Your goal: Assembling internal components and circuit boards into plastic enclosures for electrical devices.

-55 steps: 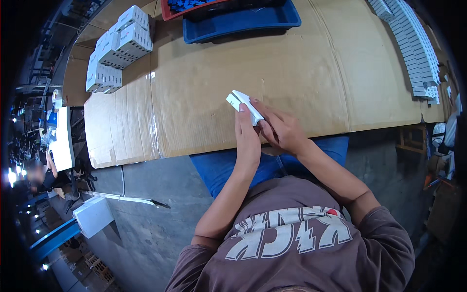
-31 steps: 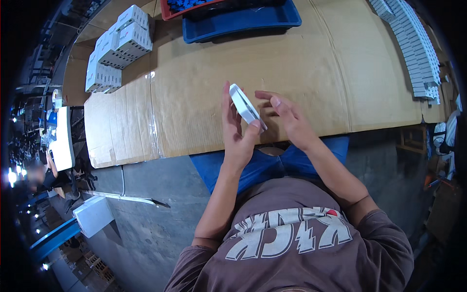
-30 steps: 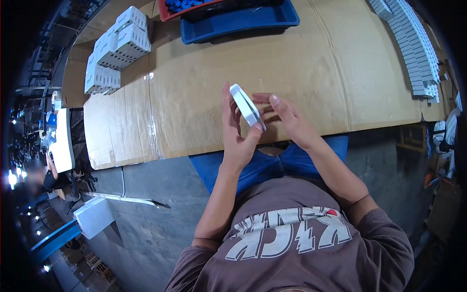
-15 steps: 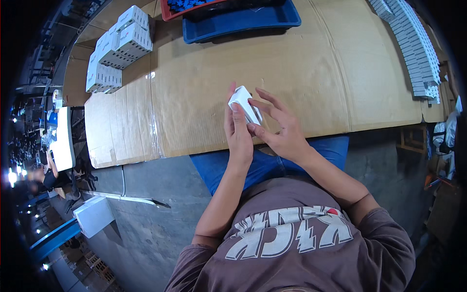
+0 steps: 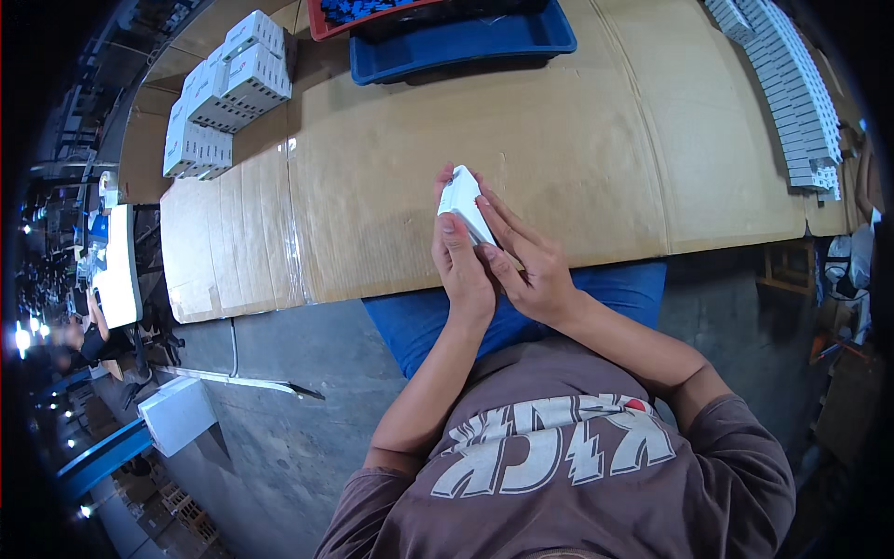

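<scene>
A small white box (image 5: pixel 467 207) is held tilted over the near edge of the cardboard-covered table. Around its left side and lower end wraps my left hand (image 5: pixel 462 270), the thumb lying on the near face and fingertips showing past the far end. My right hand (image 5: pixel 533 270) closes on its right side, fingers laid along that edge and thumb by the lower corner. Both palms hide part of the box, so its underside and right side cannot be made out.
Cardboard (image 5: pixel 391 177) covers the table. White boxes stand in a stack (image 5: pixel 228 88) at far left and a long row (image 5: pixel 792 93) at far right. At the back are a blue tray (image 5: pixel 456 61) and a red tray (image 5: pixel 326 26) holding blue pieces. A person (image 5: pixel 93 335) sits far left.
My right fingers, spread beside a flap on the box before, have come in and now press along its right side. The flap no longer stands out. My left thumb has slid slightly lower.
</scene>
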{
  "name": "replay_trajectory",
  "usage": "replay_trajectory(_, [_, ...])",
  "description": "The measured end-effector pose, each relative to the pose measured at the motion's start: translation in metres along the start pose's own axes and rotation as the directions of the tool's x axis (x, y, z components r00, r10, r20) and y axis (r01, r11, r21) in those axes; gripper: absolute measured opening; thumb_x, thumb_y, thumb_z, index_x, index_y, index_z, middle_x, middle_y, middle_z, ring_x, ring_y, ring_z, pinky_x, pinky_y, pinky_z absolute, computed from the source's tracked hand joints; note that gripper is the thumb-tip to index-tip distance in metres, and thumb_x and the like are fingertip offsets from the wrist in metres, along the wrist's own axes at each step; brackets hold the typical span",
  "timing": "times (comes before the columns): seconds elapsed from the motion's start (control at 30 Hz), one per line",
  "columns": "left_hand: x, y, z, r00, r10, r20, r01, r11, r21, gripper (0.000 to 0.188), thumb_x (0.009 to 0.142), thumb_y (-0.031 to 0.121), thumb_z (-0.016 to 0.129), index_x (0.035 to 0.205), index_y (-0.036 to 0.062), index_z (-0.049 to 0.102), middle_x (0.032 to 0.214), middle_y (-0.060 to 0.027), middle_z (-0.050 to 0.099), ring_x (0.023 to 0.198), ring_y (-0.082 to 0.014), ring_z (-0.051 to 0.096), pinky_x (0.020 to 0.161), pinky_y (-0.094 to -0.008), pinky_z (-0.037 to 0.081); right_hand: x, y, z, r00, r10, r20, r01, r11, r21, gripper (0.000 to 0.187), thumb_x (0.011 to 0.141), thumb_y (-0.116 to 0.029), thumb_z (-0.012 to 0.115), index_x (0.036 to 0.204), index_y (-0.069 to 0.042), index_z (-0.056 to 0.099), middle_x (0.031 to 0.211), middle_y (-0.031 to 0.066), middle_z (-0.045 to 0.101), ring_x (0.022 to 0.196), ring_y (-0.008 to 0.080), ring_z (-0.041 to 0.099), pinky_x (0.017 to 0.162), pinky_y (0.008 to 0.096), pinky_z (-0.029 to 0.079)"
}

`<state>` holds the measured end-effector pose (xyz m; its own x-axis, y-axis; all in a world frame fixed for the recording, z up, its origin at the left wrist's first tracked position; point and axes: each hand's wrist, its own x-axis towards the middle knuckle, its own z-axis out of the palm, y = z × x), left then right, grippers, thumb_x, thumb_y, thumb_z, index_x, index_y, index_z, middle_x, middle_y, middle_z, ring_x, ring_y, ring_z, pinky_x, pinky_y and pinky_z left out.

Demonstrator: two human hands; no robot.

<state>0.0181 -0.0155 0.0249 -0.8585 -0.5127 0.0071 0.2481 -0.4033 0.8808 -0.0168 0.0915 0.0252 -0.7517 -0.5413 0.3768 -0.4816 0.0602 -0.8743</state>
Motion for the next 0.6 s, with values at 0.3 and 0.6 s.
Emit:
replay_trajectory(0.3, [-0.002,-0.002,0.002,1.000,0.012,-0.025,-0.013,0.999,-0.037,0.079,0.108,0.065,0.037,0.159,0.0051,0.031,0.145,-0.0148,0.052,0.137,-0.0239,0.050,0.116,-0.0374,0.039,0.001,-0.002,0.001,1.000,0.031,0.005,-0.031,0.997,0.076,0.047,0.103,-0.014,0.062,0.146,0.002,0.057,0.155,0.0258,0.050,0.135,0.0394,0.059,0.106,0.0402,0.051])
replay_trajectory(0.6, [0.000,0.020,0.007,0.995,0.092,0.044,-0.092,0.996,-0.008,0.091,0.099,0.075,0.043,0.157,0.0055,0.035,0.151,-0.0227,0.048,0.141,-0.0332,0.048,0.117,-0.0451,0.039,0.009,0.022,-0.005,0.712,0.623,0.325,-0.595,0.287,0.751,0.044,0.110,-0.043,0.053,0.124,-0.004,0.068,0.109,0.0043,0.069,0.102,0.0124,0.063,0.092,0.0314,0.051])
